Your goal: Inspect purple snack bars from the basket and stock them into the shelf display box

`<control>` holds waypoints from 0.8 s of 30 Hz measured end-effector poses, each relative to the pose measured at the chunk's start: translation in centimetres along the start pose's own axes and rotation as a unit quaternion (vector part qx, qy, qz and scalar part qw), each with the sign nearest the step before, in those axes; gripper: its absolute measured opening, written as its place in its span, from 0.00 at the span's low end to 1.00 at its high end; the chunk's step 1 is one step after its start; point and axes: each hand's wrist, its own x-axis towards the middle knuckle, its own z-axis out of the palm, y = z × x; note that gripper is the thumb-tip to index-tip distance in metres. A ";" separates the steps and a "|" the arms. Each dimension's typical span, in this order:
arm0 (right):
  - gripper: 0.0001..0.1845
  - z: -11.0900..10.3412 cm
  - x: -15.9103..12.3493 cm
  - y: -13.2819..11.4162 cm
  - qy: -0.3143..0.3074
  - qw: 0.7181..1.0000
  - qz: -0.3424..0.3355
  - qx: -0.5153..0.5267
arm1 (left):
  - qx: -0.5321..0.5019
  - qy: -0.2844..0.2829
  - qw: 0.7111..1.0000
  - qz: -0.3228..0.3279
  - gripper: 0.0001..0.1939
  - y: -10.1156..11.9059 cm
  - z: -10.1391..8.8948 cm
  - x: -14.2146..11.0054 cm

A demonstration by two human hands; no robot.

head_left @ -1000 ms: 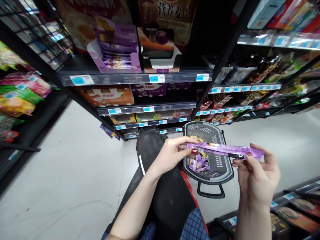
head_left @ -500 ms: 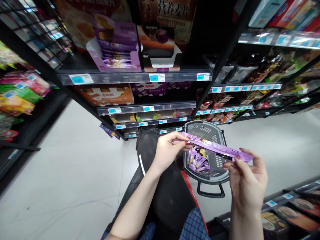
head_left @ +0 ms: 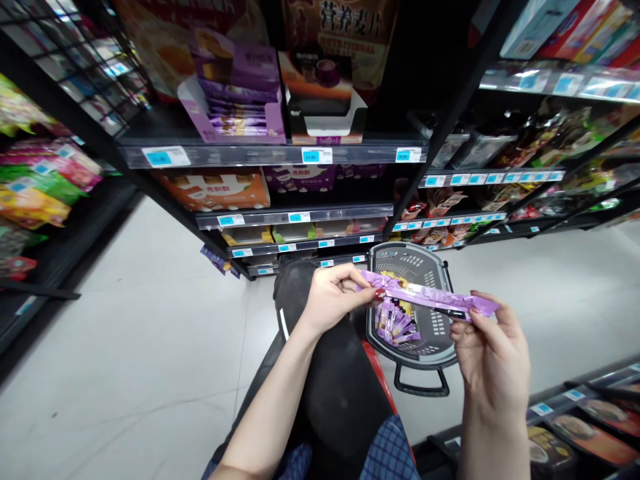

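Note:
A long purple stick packet (head_left: 427,295) stretches between my two hands, over a dark grey shopping basket (head_left: 439,350). My left hand (head_left: 336,297) pinches its left end between thumb and fingers. At the other end, my right hand (head_left: 493,337) grips the packet with the thumb on top. Several similar purple packets (head_left: 395,325) lie fanned out in the basket, with something yellow beside them partly covered by the held packet. On the shelf ahead, an open purple carton (head_left: 237,113) holds a stack of such sticks.
A black carton (head_left: 323,100) stands beside the purple one, above a shelf edge with price tags (head_left: 317,156). Lower shelves hold an orange multipack (head_left: 215,190). Bagged snacks (head_left: 37,180) hang at left. Packaged goods (head_left: 590,427) line the lower right. My knees are below.
The packet has turned slightly, showing more of its purple face. My right hand has shifted a little left and up; both hands keep their hold.

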 end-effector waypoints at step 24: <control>0.15 1.1 -0.1 0.9 -0.030 0.998 -0.052 -0.022 | -0.074 -0.122 0.976 -0.162 0.19 0.4 -1.4 1.0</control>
